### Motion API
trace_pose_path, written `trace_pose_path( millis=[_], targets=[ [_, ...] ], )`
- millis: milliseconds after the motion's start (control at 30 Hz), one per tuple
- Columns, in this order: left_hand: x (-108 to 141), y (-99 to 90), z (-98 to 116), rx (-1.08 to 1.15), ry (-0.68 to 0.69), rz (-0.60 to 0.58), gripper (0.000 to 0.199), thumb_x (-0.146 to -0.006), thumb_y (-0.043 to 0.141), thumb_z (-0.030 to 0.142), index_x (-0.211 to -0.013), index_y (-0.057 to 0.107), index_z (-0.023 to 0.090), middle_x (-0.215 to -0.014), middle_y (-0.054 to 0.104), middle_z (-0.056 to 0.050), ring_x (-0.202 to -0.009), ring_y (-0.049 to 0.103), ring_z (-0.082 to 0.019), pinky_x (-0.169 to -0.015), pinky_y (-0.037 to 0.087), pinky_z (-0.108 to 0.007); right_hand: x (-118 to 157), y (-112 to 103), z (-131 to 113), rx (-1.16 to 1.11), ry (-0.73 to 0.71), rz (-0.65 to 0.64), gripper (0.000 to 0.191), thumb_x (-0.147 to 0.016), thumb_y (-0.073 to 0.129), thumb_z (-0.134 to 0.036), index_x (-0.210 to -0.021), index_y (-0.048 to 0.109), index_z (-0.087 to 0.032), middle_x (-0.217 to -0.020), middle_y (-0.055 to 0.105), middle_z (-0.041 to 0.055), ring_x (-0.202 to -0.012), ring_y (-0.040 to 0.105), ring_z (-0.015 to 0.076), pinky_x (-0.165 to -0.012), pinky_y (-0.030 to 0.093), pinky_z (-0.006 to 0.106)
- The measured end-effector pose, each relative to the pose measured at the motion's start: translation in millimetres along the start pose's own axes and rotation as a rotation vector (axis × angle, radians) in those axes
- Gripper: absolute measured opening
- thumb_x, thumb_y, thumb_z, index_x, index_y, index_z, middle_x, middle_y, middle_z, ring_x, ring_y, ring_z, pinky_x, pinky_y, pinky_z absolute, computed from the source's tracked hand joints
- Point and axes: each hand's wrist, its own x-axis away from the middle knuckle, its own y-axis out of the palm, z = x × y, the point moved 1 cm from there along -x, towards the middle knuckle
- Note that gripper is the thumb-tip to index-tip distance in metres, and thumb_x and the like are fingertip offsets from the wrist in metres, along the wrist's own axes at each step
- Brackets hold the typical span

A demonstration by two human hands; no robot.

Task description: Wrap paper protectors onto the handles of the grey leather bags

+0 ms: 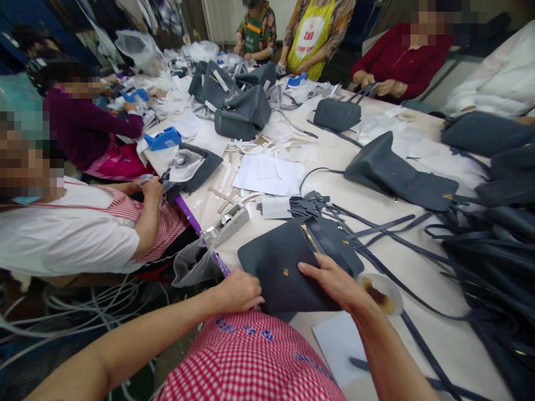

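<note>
A dark blue-grey handbag [271, 250] lies at the near table edge, against my checked apron. It has a gold zip [309, 238] and a small gold stud on its flap. My left hand [240, 291] is closed on the bag's near left edge, its fingers curled under. My right hand [334, 275] lies over the bag's right part, thumb on the flap and fingers around the flap edge near the zip. What sits under the right fingers is partly hidden. Thin straps [393, 228] trail from the bag's right side.
A tape dispenser [228, 223] stands left of the bag, beside dark leather strips [309, 206]. A glue bowl [382, 292] sits by my right forearm. More bags [242, 106], paper scraps and a dark heap [493, 256] lie around. Several co-workers sit or stand about the table.
</note>
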Motion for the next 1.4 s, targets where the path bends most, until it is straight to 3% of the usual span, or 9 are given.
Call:
trace_pose_path(
  millis=[167, 367, 567, 667, 733, 900, 1100, 1267, 1400],
  targets=[
    [5.8, -22.9, 3.0, 0.171, -0.184, 0.238, 0.02, -0.085, 0.04, 0.007, -0.08, 0.057, 0.017, -0.081, 0.061, -0.004, -0.076, 0.055, -0.016, -0.068, 0.043, -0.028, -0.1, 1.7, 1.4, 0.067, -0.052, -0.005, 0.026, -0.076, 0.061, -0.039, -0.092, 0.069, -0.021, -0.083, 0.074, 0.0034, -0.076, 0.065, 0.0254, -0.075, 0.049, 0.038],
    [-7.7, -64.7, 19.3, 0.228, -0.187, 0.494, 0.026, -0.09, 0.051, 0.024, -0.065, 0.053, 0.017, -0.059, 0.052, 0.0, -0.058, 0.047, -0.013, -0.058, 0.036, -0.028, 10.7, 32.3, -2.5, 0.6, -0.36, 0.227, 0.018, -0.085, 0.048, -0.028, -0.09, 0.062, -0.019, -0.09, 0.07, 0.0087, -0.085, 0.063, 0.0248, -0.081, 0.045, 0.037],
    [-20.2, -103.7, 34.4, 0.359, 0.149, 0.195, 0.018, -0.087, 0.047, 0.012, -0.096, 0.062, 0.018, -0.088, 0.066, -0.005, -0.084, 0.059, -0.016, -0.075, 0.045, -0.028, 45.7, 17.9, -8.7, 0.644, -0.407, 0.294, 0.028, -0.093, 0.039, -0.034, -0.096, 0.064, -0.021, -0.087, 0.07, 0.0061, -0.081, 0.064, 0.0218, -0.073, 0.048, 0.033],
    [-29.7, -116.4, 48.8, 0.413, 0.28, 0.259, 0.019, -0.087, 0.044, 0.008, -0.081, 0.059, 0.018, -0.082, 0.066, -0.004, -0.085, 0.06, -0.016, -0.08, 0.046, -0.03, 61.4, 9.6, -9.1, 0.554, -0.514, 0.278, 0.026, -0.089, 0.043, -0.023, -0.1, 0.067, -0.022, -0.096, 0.069, 0.0056, -0.09, 0.064, 0.02, -0.082, 0.049, 0.032],
    [-41.6, -120.4, 59.2, 0.412, 0.329, 0.342, 0.023, -0.085, 0.04, 0.005, -0.091, 0.059, 0.017, -0.104, 0.067, -0.008, -0.105, 0.058, -0.018, -0.094, 0.044, -0.035, 67.0, 11.2, -8.0, 0.444, -0.614, 0.256, 0.028, -0.088, 0.043, -0.018, -0.102, 0.068, -0.023, -0.104, 0.068, 0.0049, -0.098, 0.062, 0.0185, -0.091, 0.047, 0.033],
    [-78.1, -110.4, 66.3, 0.19, 0.094, 0.184, 0.039, -0.09, 0.051, 0.025, -0.127, 0.046, 0.015, -0.124, 0.06, -0.012, -0.12, 0.051, -0.024, -0.108, 0.035, -0.048, 74.0, 7.3, 11.6, -0.099, -0.522, 0.317, 0.024, -0.086, 0.054, -0.033, -0.1, 0.07, -0.023, -0.106, 0.07, 0.0056, -0.101, 0.064, 0.0217, -0.095, 0.048, 0.038],
    [-82.0, -102.1, 51.8, -0.063, 0.089, 0.068, 0.02, -0.091, 0.043, 0.017, -0.084, 0.062, 0.017, -0.086, 0.065, -0.005, -0.092, 0.06, -0.019, -0.112, 0.029, -0.05, 86.9, -29.9, 74.7, -0.347, -0.285, 0.769, 0.033, -0.069, 0.067, -0.049, -0.084, 0.069, -0.019, -0.084, 0.071, 0.008, -0.081, 0.066, 0.0239, -0.072, 0.054, 0.037],
    [-78.2, -118.3, 73.2, -0.165, 0.085, -0.149, 0.016, -0.08, 0.047, 0.006, -0.079, 0.06, 0.015, -0.078, 0.065, -0.007, -0.08, 0.063, -0.02, -0.105, 0.039, -0.047, 68.7, -18.6, 111.2, -0.274, -0.192, 0.597, 0.03, -0.069, 0.063, -0.041, -0.089, 0.067, -0.02, -0.092, 0.071, 0.0087, -0.086, 0.066, 0.0265, -0.072, 0.053, 0.04],
    [-89.5, -116.0, 102.0, -0.095, 0.001, -0.186, 0.037, -0.086, 0.056, 0.031, -0.119, 0.052, 0.013, -0.105, 0.063, -0.013, -0.087, 0.065, -0.025, -0.081, 0.053, -0.04, 53.0, -5.4, 117.1, -0.298, -0.266, 0.508, 0.041, -0.067, 0.062, -0.029, -0.107, 0.061, -0.021, -0.106, 0.069, 0.0072, -0.084, 0.067, 0.0225, -0.073, 0.054, 0.039]
  ],
)
